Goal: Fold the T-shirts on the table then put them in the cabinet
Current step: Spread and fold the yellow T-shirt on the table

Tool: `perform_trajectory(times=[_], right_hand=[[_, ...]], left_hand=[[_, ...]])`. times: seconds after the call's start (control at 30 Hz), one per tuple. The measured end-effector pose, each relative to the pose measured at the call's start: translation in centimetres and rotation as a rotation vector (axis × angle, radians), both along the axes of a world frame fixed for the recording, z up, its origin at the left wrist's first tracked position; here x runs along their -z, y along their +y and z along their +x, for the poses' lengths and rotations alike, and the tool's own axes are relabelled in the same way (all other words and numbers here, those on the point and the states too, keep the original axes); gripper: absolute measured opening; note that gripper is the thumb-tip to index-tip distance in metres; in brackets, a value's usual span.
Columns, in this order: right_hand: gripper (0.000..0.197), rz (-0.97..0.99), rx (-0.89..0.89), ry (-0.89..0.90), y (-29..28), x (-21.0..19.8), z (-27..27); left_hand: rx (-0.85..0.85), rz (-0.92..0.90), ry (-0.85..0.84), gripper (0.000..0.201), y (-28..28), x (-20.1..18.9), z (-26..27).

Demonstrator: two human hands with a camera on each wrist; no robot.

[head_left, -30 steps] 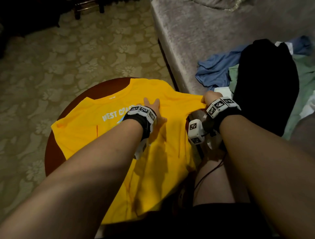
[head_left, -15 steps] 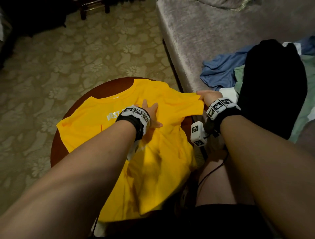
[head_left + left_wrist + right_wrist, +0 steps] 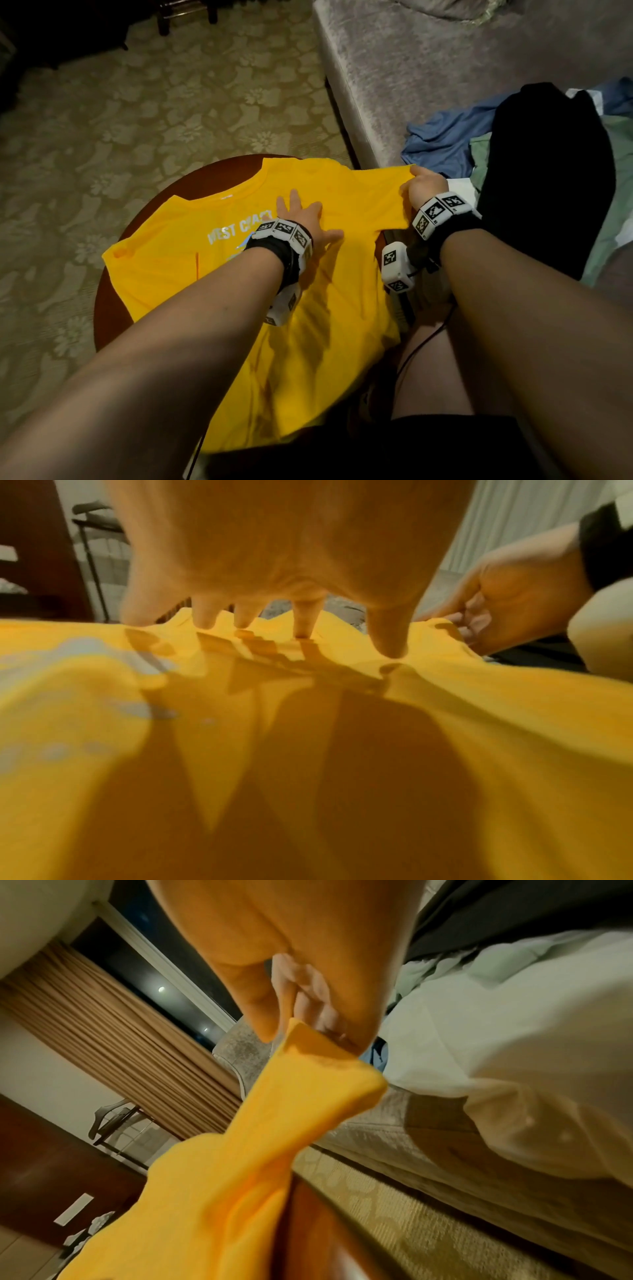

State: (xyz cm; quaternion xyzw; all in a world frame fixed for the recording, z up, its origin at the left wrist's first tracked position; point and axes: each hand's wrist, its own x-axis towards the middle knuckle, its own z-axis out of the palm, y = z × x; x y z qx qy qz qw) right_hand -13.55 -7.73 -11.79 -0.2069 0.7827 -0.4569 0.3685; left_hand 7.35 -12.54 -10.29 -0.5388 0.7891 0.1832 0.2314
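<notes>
A yellow T-shirt (image 3: 212,274) lies spread out on a round brown table (image 3: 113,318). The front faces up, and white letters on the chest read "WEST" and part of another word. The bottom of the shirt hangs over the table edge closest to the person, down by the knees.

The left hand (image 3: 305,219) lies flat on the shirt, in the middle of the chest, just beside the letters. Its fingers (image 3: 387,637) are straight and spread wide, and the tips press down on the cloth. It holds nothing.

The right hand (image 3: 423,186) is at the shirt's sleeve, past the table edge on the side next to the sofa. The thumb and fingers (image 3: 308,996) pinch the end of the sleeve and hold it up off the table, pulled out straight. The cloth runs in a tight band from the shirt to the pinch.

The grey sofa (image 3: 428,68) stands right beside the table. On its seat is a pile of clothes: a black one (image 3: 548,178) on top, a blue one (image 3: 442,137) sticking out on the table side, and a pale green one (image 3: 616,205) at the far side of the pile. A carpet with a flower pattern (image 3: 137,120) covers the floor around the table.
</notes>
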Motion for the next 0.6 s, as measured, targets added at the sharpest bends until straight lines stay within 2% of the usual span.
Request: perform_trajectory(times=[0.07,0.1,0.13,0.2,0.3,0.4,0.47,0.5,0.53,0.57,0.6], right_hand=[[0.022,-0.053,0.037,-0.073,0.0,0.1,-0.5],[0.022,-0.02,-0.005,-0.09,0.2,0.4,-0.9],[0.021,0.031,-0.02,-0.023,0.3,0.4,-1.2],[0.024,0.218,-0.141,0.331,0.9,-0.1,-1.0],[0.025,0.264,-0.152,0.437,1.2,-1.0,-0.4],[0.029,0.172,-0.029,0.307,0.9,-1.1,0.1],[0.037,0.04,0.061,0.229,0.2,-1.6,0.7],[0.04,-0.05,0.047,0.22,-0.3,-2.3,1.5],[0.037,-0.103,-0.042,0.22,-0.6,-3.5,2.8],[0.023,-0.127,-0.189,0.207,-0.9,-4.7,4.1],[0.032,-0.126,-0.34,0.158,-1.3,-5.8,5.7]], left_hand=[[0.002,-0.025,0.051,0.085,-0.5,0.1,-0.8],[-0.014,-0.018,0.052,0.085,-0.8,0.3,-0.9],[-0.042,-0.009,0.066,0.086,-1.1,0.3,-1.0],[-0.073,0.015,0.049,0.088,-1.6,0.8,-0.6],[-0.067,0.037,0.017,0.089,-2.0,1.6,-0.2],[-0.076,0.054,0.048,0.083,-2.2,1.3,-0.3],[-0.134,0.062,0.143,0.075,-2.6,0.9,0.1],[-0.183,0.05,0.216,0.07,-2.8,0.6,0.4],[-0.241,0.029,0.303,0.065,-3.1,0.3,0.9],[-0.321,0.005,0.396,0.06,-3.4,-0.1,1.3],[-0.416,-0.02,0.482,0.055,-3.6,-0.7,1.7]])
